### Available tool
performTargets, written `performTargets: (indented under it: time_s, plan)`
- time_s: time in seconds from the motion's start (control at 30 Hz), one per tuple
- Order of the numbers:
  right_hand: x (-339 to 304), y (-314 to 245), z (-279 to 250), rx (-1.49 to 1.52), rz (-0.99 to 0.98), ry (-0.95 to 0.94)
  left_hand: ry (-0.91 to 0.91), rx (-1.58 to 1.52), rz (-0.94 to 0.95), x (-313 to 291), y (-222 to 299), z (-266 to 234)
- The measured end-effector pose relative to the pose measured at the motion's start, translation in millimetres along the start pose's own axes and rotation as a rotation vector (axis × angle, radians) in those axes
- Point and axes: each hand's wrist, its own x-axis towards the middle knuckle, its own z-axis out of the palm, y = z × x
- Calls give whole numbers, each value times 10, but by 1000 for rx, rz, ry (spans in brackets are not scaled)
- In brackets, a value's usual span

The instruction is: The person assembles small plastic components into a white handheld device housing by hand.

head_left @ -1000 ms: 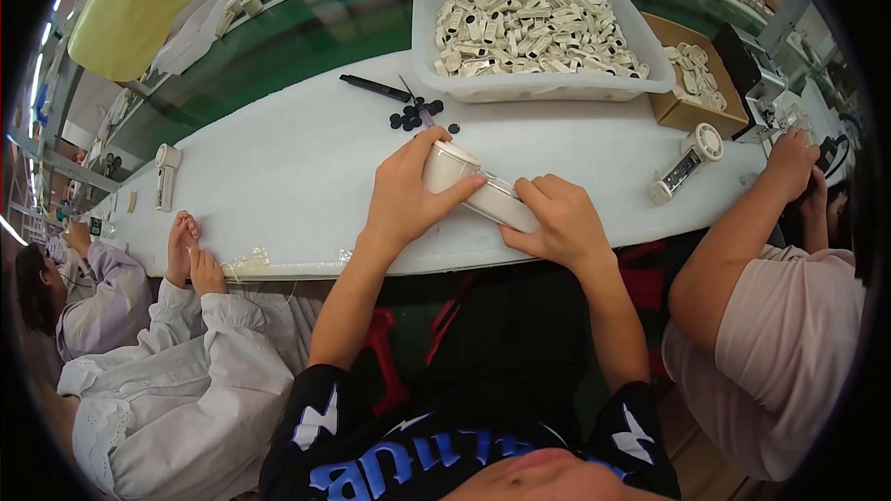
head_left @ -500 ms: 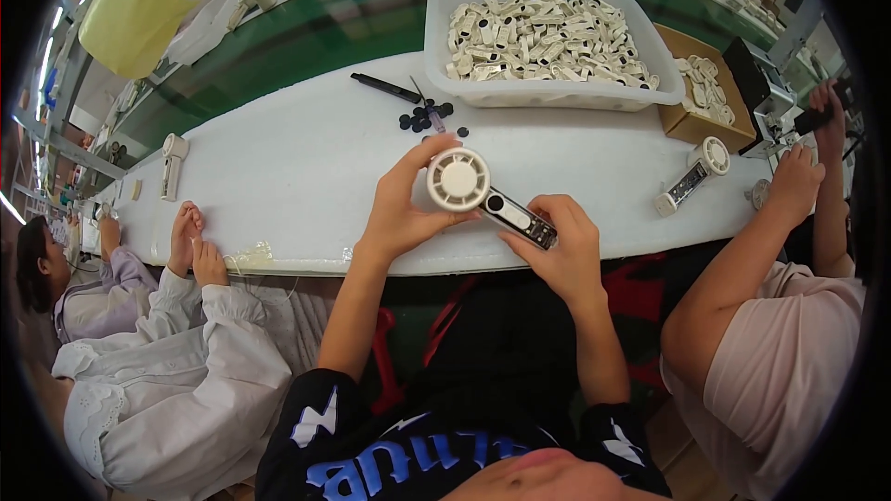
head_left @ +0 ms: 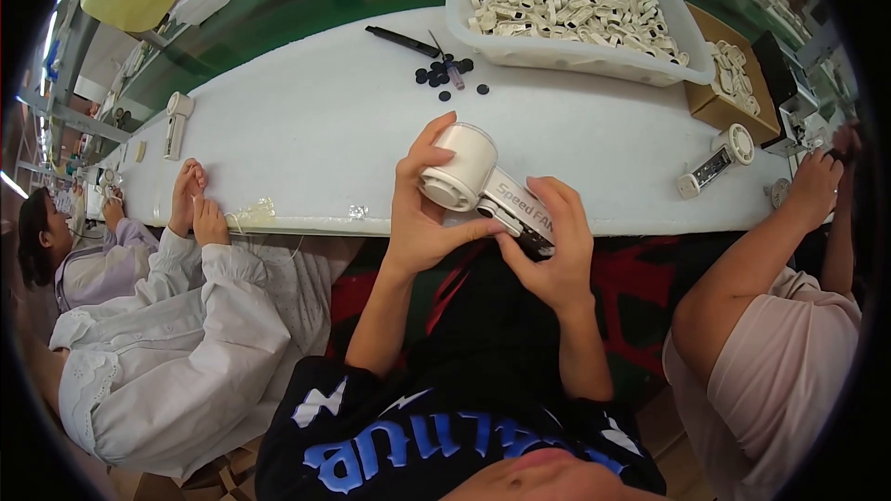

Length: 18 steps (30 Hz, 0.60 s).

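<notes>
A cream handheld fan [head_left: 471, 153] is held between my two hands over the near edge of the white table. My left hand [head_left: 413, 213] is closed around its round head, with the thumb reaching to the neck. The handle is gripped by my right hand [head_left: 561, 264], thumb on the near side and fingers on the far side. The handle's open side, with dark inner parts, faces toward me and is partly hidden by my thumbs. Beyond the fan lie several small black discs [head_left: 433, 76], a screwdriver [head_left: 455, 74] with a purple handle, and a black pen-like tool [head_left: 402, 40].
A translucent bin [head_left: 580, 60] full of cream parts stands at the back, beside a cardboard box [head_left: 754, 121] of similar pieces. Other fans lie at right [head_left: 716, 161] and far left [head_left: 174, 125]. Co-workers sit on both sides; a co-worker's hands [head_left: 197, 209] rest at the left table edge.
Both hands have tilted the fan, so the grille faces down toward me and the side of its head and handle shows. The view has shifted, with the table items appearing higher.
</notes>
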Motion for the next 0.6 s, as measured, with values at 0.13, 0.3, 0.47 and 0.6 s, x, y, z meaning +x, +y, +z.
performTargets:
  time_s: [0.13,0.3,0.47,0.6]
  plan:
    - [28,-1,-144,123,154,-158,-30,23,15,18,14,-31]
    - [16,42,-101,128,128,-124,31,-113,-95,-18,69,39]
    - [3,63,-28,138,99,-65,68,-140,-214,-42,73,37]
    - [66,68,-74,190,112,-121,45,13,-129,-117,30,0]
